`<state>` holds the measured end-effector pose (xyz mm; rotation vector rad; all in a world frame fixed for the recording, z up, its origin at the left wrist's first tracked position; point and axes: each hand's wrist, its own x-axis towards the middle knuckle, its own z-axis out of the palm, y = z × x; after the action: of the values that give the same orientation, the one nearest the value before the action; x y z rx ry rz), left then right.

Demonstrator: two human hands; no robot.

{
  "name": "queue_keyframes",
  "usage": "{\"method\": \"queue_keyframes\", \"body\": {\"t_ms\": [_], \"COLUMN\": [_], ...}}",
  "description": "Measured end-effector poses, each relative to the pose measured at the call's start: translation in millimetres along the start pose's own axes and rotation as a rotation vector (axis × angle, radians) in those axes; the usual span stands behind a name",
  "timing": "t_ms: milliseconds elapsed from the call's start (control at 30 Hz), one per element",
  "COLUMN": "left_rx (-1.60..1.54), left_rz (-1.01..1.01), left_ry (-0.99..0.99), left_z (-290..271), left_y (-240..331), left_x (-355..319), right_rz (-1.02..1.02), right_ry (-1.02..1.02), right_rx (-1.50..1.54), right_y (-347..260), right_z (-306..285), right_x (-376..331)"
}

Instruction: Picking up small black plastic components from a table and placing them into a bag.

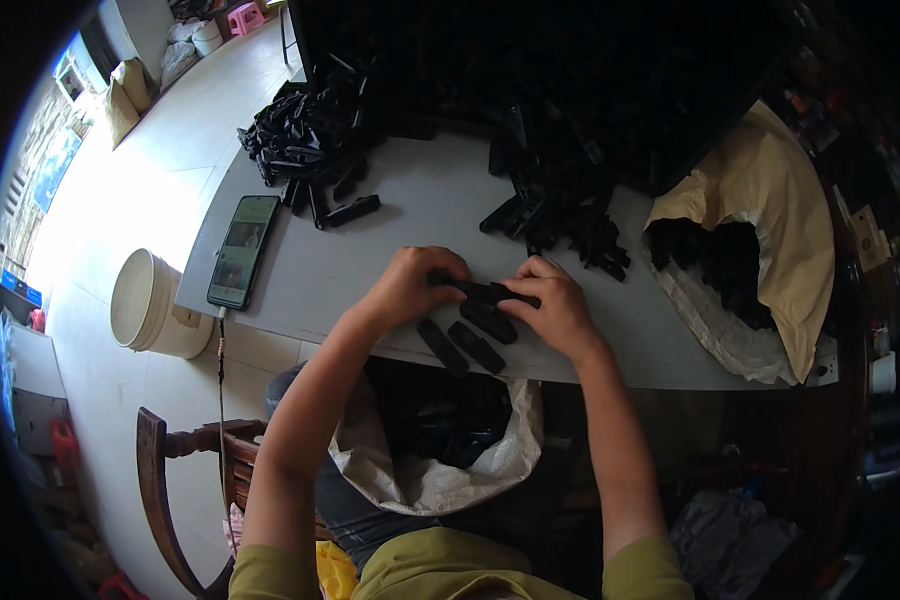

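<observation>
Between both hands, just above the front edge of the grey table [300, 285], I hold a small, long black plastic part [482, 292]. My left hand [417, 285] pinches its left end between thumb and fingers. The right end is gripped by my right hand [552, 302], thumb and forefinger closed on it. Right below my fingers lie several similar black pieces, among them a flat oblong one [442, 347] and another beside it [476, 347]. An open white woven sack [440, 495] with black parts inside rests on my lap, under the table edge.
Heaps of black parts [305, 130] cover the far side, with another heap [560, 205] right of centre. A phone [243, 252] on a cable lies at the left. To the right stands an open brown sack [795, 250]; a white bucket [150, 305] and wooden chair [155, 480] are leftward.
</observation>
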<state>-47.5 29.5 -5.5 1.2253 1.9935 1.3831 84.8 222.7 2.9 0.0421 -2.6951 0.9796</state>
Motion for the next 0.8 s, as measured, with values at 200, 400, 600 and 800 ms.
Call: {"method": "queue_keyframes", "body": {"t_ms": [200, 400, 600, 800], "left_rx": [0.136, 0.728, 1.066, 0.551], "left_rz": [0.104, -0.075, 0.014, -0.034], "left_ry": [-0.005, 0.695, 0.620, 0.186], "left_z": [0, -56, -52, -9], "left_y": [8, -15, -7, 15], "left_x": [-3, -13, -15, -5], "right_rz": [-0.058, 0.174, 0.143, 0.186], "right_ry": [0.075, 0.432, 0.333, 0.332], "right_rx": [0.101, -0.274, -0.274, 0.267], "right_y": [2, 4, 8, 10], "right_z": [18, 9, 23, 7], "right_x": [2, 24, 18, -6]}}
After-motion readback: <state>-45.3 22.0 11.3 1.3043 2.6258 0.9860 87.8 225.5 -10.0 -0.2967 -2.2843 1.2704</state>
